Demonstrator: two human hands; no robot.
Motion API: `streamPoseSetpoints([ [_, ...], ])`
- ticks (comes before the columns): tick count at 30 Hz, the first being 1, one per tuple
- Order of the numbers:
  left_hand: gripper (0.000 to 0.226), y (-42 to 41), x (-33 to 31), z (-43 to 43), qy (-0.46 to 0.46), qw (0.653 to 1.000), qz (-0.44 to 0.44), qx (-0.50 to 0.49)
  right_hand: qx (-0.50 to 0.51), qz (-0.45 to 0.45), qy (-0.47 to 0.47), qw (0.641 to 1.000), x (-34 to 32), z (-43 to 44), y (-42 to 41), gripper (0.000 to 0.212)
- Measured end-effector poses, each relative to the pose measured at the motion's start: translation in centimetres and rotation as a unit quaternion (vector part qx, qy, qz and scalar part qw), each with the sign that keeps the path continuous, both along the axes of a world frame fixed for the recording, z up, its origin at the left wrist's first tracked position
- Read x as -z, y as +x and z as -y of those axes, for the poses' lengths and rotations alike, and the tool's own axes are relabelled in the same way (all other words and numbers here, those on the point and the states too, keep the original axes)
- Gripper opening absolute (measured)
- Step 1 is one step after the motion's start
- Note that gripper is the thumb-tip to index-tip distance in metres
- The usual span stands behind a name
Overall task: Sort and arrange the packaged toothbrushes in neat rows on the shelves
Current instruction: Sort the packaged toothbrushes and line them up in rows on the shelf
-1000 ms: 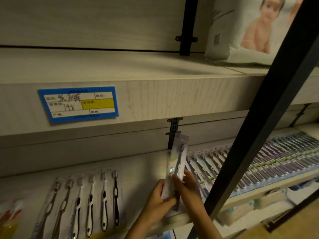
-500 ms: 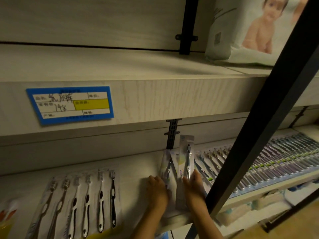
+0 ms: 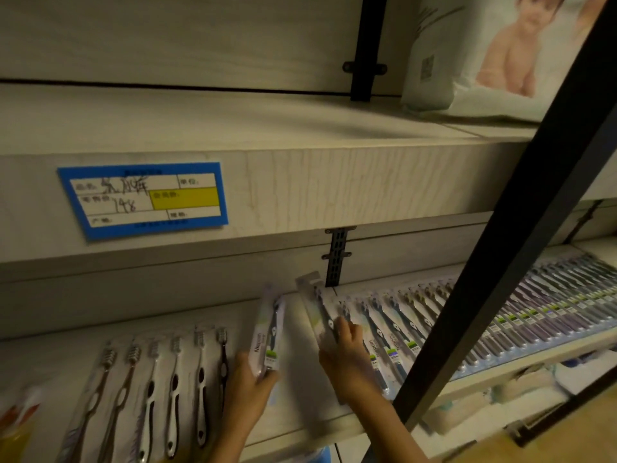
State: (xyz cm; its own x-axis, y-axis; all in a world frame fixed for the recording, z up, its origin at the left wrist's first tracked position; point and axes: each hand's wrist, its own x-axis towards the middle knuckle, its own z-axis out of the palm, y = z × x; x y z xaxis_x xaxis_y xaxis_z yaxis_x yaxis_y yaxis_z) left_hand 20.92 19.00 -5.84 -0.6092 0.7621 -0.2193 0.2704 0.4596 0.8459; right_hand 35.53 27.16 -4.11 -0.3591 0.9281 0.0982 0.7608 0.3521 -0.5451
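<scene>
White card and clear plastic wrap the first toothbrush pack (image 3: 267, 332). It stands tilted on the shelf (image 3: 300, 406), below and to the left of the black slotted bracket (image 3: 337, 259). The left hand (image 3: 248, 384) holds its bottom end, fingers (image 3: 267, 379) curled round it. Inside is one dark brush, with a green patch near the bottom.

The second toothbrush pack (image 3: 319, 312) lies just below the bracket. The right hand (image 3: 347, 359) rests on its lower part. Its fingers (image 3: 344, 325) are bent over the pack, but it is too blurry to tell if they grip or only press.

To the right of the bracket runs a long row of packs (image 3: 434, 315), too many and too blurry to count. Far to the left of it lie six brushes (image 3: 160, 389), side by side.
</scene>
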Motion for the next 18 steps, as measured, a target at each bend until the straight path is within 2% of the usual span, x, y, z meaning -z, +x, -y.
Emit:
streamPoseSetpoints([
  [3, 0.032, -0.3, 0.8, 1.4, 0.085, 0.994, 0.064, -0.029, 0.018, 0.058, 0.023, 0.998, 1.7, -0.5, -0.6, 0.049],
  [7, 0.037, 0.0, 0.2, 2.7, 0.151, 0.983, 0.075, -0.068, 0.089, 0.119, -0.014, 0.989, 3.2, -1.0, -0.6, 0.057],
  [8, 0.038, 0.1, 0.1, 2.8, 0.166, 0.981, 0.075, -0.066, 0.09, 0.132, 0.005, 0.987, 3.6, -1.1, -0.4, 0.061],
  [10, 0.039, 0.3, -0.3, 3.1, 0.182, 0.977, 0.089, -0.059, 0.085, 0.221, 0.06, 0.97, 4.5, -1.4, -0.1, 0.066],
  [12, 0.038, 0.6, -0.7, 3.3, 0.194, 0.973, 0.109, -0.055, 0.069, 0.253, 0.056, 0.963, 4.4, -1.4, 0.0, 0.064],
  [14, 0.039, 0.8, -0.5, 3.3, 0.194, 0.971, 0.124, -0.059, 0.069, 0.262, 0.023, 0.962, 3.8, -1.0, 0.0, 0.058],
  [16, 0.04, 0.9, -0.4, 3.5, 0.186, 0.973, 0.124, -0.061, 0.091, 0.22, 0.025, 0.971, 4.3, -1.4, 0.0, 0.047],
  [18, 0.042, 1.1, 0.1, 3.8, 0.168, 0.978, 0.112, -0.051, 0.09, 0.185, 0.015, 0.978, 3.6, -0.9, -0.2, 0.05],
])
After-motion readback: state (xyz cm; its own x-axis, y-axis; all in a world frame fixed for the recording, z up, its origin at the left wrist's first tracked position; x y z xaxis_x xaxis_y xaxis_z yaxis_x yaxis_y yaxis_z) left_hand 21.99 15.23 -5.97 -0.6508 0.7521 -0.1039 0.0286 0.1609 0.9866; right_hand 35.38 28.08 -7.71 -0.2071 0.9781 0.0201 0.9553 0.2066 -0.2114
